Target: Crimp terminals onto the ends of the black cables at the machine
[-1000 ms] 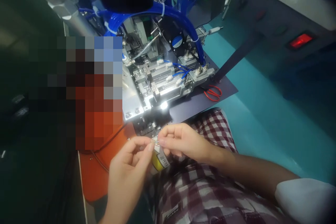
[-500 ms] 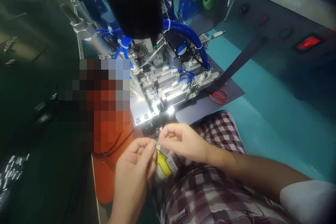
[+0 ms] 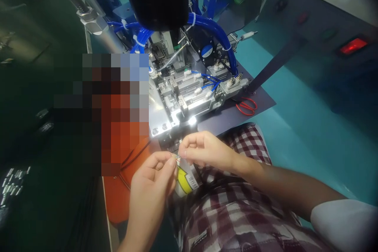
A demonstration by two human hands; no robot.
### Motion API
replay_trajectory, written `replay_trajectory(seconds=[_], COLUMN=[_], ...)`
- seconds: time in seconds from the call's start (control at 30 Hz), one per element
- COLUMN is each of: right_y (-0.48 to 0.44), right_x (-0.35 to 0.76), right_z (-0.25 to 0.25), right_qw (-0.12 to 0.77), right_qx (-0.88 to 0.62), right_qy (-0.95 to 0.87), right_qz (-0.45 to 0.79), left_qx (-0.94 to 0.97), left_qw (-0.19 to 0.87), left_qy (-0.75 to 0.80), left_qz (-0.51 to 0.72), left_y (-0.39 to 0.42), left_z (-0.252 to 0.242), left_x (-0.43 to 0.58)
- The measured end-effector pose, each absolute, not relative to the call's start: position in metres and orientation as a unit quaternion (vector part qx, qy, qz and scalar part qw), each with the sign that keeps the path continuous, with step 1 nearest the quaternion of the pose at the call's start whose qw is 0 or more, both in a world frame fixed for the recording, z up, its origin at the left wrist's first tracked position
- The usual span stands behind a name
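**Fine Work Between Two Pinches**

The left hand (image 3: 152, 177) and right hand (image 3: 205, 151) meet just in front of the machine (image 3: 195, 90), both pinched narrow on thin shiny strands (image 3: 177, 157) between their fingertips, too small for me to identify. Pieces so slight probably call for tips, not palms. The bright lamp (image 3: 192, 121) nearby likely helps. Red-handled scissors (image 3: 248, 108) lie on the dark surface (image 3: 218, 123), perhaps set aside to free both hands.

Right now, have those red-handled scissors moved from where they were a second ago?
No, the red-handled scissors lie in the same spot by the dark base plate's corner; both shifted together in the picture.
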State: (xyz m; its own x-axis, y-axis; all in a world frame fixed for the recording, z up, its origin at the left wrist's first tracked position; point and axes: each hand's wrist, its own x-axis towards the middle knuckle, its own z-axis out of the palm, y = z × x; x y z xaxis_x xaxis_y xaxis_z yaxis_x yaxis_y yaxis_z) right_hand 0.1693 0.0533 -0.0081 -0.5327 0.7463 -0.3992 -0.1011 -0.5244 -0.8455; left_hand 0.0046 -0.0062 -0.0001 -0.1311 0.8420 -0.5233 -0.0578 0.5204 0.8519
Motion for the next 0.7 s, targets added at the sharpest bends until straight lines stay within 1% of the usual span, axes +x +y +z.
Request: replay_trajectory(seconds=[0.43, 0.7], right_y=[0.057, 0.042], right_x=[0.181, 0.177], right_z=[-0.018, -0.024], right_qw=[0.220, 0.290], right_qx=[-0.266, -0.260], right_qy=[-0.369, -0.401], right_qz=[0.863, 0.829], left_qx=[0.278, 0.301], left_qw=[0.612, 0.615], left_qy=[0.643, 0.637], left_qz=[0.367, 0.352], left_y=[-0.005, -0.005], left_z=[0.020, 0.016], left_x=[0.013, 0.008])
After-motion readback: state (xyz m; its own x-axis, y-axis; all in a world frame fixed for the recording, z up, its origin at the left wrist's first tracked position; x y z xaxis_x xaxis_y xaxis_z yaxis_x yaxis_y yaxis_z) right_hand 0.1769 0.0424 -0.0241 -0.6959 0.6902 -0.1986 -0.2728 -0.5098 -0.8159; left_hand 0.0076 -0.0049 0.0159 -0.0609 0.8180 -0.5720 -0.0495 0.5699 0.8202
